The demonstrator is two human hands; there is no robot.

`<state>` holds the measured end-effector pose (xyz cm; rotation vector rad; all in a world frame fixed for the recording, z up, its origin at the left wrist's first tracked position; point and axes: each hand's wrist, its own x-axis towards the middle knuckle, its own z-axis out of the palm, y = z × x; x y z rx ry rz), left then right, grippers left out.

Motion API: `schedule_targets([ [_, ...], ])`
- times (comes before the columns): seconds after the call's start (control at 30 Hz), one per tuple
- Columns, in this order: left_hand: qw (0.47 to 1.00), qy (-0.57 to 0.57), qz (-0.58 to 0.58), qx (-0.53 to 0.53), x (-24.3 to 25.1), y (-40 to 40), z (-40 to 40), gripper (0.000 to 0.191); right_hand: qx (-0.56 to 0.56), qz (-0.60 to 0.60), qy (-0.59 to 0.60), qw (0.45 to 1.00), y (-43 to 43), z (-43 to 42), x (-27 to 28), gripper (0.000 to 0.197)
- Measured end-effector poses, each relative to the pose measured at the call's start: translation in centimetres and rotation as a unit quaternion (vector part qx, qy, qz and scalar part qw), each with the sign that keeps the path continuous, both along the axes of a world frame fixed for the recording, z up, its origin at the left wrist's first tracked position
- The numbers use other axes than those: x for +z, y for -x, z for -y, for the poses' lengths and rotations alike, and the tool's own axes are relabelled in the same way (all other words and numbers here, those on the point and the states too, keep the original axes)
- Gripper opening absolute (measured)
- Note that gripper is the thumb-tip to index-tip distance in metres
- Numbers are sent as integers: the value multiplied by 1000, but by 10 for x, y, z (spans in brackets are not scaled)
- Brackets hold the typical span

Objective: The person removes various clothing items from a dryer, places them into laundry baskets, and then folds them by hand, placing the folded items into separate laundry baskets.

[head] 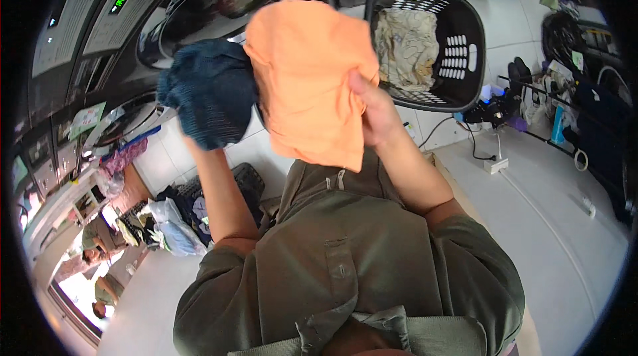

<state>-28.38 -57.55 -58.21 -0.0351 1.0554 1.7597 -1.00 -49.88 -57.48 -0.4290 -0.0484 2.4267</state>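
Observation:
My right hand (376,111) grips the right edge of an orange cloth (311,77), its thumb lying on top. The cloth hangs bunched in front of my body. My left hand (192,139) is mostly hidden beneath a dark blue ribbed cloth (212,91), which it holds up. The two cloths meet side by side. Just right of the orange cloth stands a black plastic laundry basket (476,77) with a crumpled cream-coloured cloth (406,49) inside.
Front-loading machines with round doors (224,7) line the far side and left. Piled clothes and a plastic bag (174,229) lie at lower left. A rack (538,131) holds shoes at right, near a power strip (496,165) and its cable. Two people (104,291) are at far left.

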Motion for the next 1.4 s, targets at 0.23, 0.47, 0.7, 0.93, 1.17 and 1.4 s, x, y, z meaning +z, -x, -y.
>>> schedule_targets([
  [0.23,967,222,-117,45,-63,86,87,49,103,597,-187,773,-4,34,-148,42],
  [0.47,992,57,63,-92,-130,39,62,51,47,530,-196,824,-61,-18,-83,31],
  [0.7,783,507,-285,-222,-224,32,94,56,-46,791,-211,572,-142,-112,-239,48],
  [0.93,832,322,-399,-213,-218,-82,53,36,277,870,-263,311,-86,-131,-312,85],
  [1.17,897,77,-326,-289,-140,-212,-70,20,-26,923,-168,344,-147,-197,-320,67],
  [1.4,924,170,-72,-335,-172,-269,-149,32,93,840,-297,444,-166,-185,-322,24],
])
